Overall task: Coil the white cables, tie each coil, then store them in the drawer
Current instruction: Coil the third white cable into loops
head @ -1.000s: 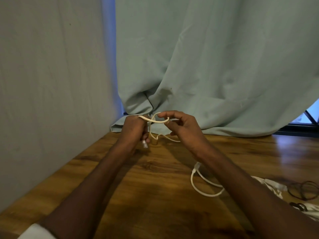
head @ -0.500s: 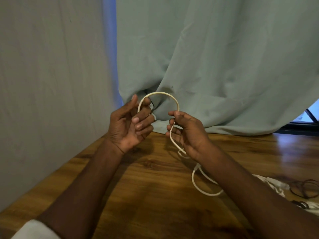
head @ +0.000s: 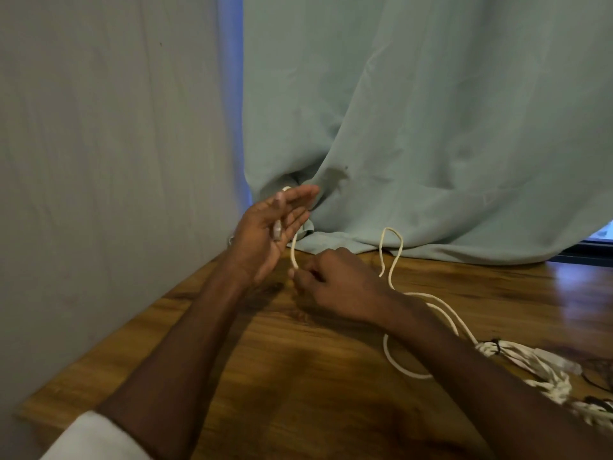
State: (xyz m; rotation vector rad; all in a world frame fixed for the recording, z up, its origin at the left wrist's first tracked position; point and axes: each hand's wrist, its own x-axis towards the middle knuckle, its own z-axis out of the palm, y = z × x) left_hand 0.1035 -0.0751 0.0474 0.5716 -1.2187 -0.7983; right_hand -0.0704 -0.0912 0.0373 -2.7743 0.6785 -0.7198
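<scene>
Starting from the near edge, two bare forearms reach over the wooden table (head: pixel 232 386), and a white cuff shows at the near left. At the near right lies a bundle of white cables (head: pixel 530 363), bunched together with what seems a dark tie on it; I cannot tell if it is properly coiled, and its far right part is cut by the frame. From there a loose white cable (head: pixel 391 356) runs on the table towards the hands. The right hand (head: pixel 341 287), further in, is closed with the fingertips pinching this cable, and a tall loop of it stands up just behind the hand. The left hand (head: pixel 268 234) is beside it, raised, with the palm open and the fingers stretched and close together; the cable passes over them, with its end near the fingertips. Behind is a pale curtain (head: pixel 431 127) resting on the far table edge. By my judgement the coiling of this cable is only beginning: no full turn is made, tying is left, and no drawer is in view.
</scene>
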